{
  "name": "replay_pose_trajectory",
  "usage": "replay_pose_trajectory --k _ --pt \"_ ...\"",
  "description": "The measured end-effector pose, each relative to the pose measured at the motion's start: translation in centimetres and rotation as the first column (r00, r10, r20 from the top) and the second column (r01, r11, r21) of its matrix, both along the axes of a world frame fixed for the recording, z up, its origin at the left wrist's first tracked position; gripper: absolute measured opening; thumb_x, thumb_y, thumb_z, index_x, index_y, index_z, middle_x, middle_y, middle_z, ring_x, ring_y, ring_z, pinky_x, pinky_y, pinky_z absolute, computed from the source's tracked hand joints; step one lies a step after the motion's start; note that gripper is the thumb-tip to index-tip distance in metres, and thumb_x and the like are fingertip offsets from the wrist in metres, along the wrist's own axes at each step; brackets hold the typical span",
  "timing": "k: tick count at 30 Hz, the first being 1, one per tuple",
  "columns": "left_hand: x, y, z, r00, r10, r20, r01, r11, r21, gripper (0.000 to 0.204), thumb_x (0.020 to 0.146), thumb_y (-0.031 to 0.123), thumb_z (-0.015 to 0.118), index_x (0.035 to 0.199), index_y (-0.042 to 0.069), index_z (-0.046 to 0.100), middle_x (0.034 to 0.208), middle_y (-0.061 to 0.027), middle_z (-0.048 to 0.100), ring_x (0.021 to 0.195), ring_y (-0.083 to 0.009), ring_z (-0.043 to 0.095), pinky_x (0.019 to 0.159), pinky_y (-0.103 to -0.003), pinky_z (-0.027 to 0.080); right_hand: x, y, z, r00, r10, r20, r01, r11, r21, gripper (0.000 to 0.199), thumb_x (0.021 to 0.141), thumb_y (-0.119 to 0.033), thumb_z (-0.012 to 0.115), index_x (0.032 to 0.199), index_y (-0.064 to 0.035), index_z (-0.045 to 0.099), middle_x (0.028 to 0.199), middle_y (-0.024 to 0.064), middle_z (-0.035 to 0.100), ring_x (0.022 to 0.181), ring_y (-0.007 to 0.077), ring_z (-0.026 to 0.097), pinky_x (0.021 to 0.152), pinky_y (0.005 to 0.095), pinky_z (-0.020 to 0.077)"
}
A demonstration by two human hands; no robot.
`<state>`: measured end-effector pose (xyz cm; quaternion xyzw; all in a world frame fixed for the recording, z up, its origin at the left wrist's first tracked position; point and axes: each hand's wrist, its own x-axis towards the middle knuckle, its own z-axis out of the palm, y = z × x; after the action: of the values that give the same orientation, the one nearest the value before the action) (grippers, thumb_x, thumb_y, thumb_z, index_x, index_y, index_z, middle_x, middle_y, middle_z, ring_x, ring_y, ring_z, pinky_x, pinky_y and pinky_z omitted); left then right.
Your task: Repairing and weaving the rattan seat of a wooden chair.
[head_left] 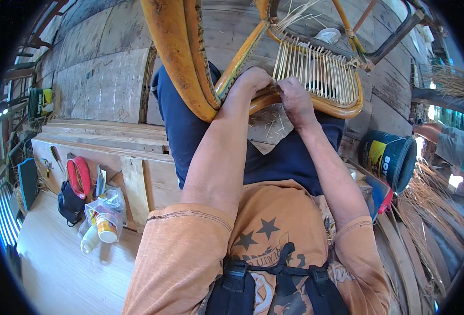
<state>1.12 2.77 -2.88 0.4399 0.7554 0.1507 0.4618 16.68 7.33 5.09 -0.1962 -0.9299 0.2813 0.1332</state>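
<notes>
A golden-brown rattan chair frame [179,58] rests across my lap. Light cane strips [295,63] are strung side by side over one part of it, with loose ends at the far side. At the left end of the strips, my left hand [257,80] is closed, its fingertips bent down by the frame's edge. Close beside it, my right hand [296,100] is closed too, thumb and fingers pinched together near the same spot. The fingers hide whatever lies between them.
A dark bucket [392,160] stands at the right, near long loose cane fibres [431,194] and another person's arm [442,139]. At the left, a clear bag with cups [106,220], a red item [78,176] and a black pouch [70,202] sit against a wooden ledge [100,155].
</notes>
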Motion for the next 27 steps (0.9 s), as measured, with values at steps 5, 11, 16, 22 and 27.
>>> replay_pose_trajectory --k 5,11,16,22,27 --pt "0.6 0.0 -0.2 0.901 0.342 0.266 -0.322 0.939 -0.118 0.029 0.073 0.018 0.052 0.091 0.0 0.064 0.095 -0.0212 0.061 0.085 -0.0332 0.061 0.072 -0.039 0.046 -0.2 -0.3 0.3 0.994 0.04 0.105 -0.048 0.996 0.079 0.011 0.081 -0.003 0.045 0.089 -0.0048 0.052 0.083 0.0141 0.049 0.079 0.0336 0.054 0.065 0.0393 0.0452" --pt "0.9 0.3 -0.2 0.896 0.38 0.229 -0.366 0.925 -0.102 0.029 0.074 0.021 0.054 0.088 -0.002 0.065 0.085 -0.0208 0.063 0.076 -0.031 0.061 0.067 -0.041 0.046 -0.1 0.3 0.1 0.99 0.099 0.104 -0.11 0.988 0.112 0.017 0.08 -0.003 0.043 0.094 -0.0053 0.053 0.086 0.0137 0.05 0.079 0.0327 0.055 0.066 0.0386 0.0465" --pt "0.6 0.0 1.6 0.915 0.371 0.159 -0.355 0.927 -0.122 0.03 0.075 0.022 0.052 0.088 -0.002 0.064 0.087 -0.022 0.063 0.081 -0.0324 0.062 0.068 -0.04 0.046 -0.4 0.3 0.4 0.978 0.156 0.138 -0.178 0.971 0.162 0.021 0.079 -0.001 0.044 0.097 -0.0058 0.054 0.085 0.0126 0.05 0.081 0.0318 0.055 0.066 0.0382 0.0465" --pt "-0.9 0.2 -3.4 0.985 -0.117 -0.126 0.136 0.979 0.154 0.027 0.075 0.017 0.049 0.089 0.0 0.065 0.089 -0.0211 0.063 0.084 -0.032 0.062 0.071 -0.038 0.046 -0.8 0.5 -0.1 0.968 0.212 0.137 -0.235 0.955 0.18 0.014 0.078 -0.003 0.046 0.091 -0.0055 0.052 0.085 0.0119 0.051 0.082 0.0293 0.057 0.067 0.0381 0.0477" --pt "0.2 0.2 0.4 0.998 0.007 -0.06 -0.006 1.0 0.031 0.027 0.074 0.017 0.049 0.088 -0.001 0.065 0.093 -0.0221 0.061 0.087 -0.033 0.061 0.072 -0.038 0.046 -0.6 0.8 -0.3 0.967 0.167 0.191 -0.205 0.957 0.206 0.014 0.079 -0.004 0.045 0.091 -0.0068 0.053 0.085 0.0116 0.051 0.081 0.0304 0.056 0.067 0.039 0.0471"
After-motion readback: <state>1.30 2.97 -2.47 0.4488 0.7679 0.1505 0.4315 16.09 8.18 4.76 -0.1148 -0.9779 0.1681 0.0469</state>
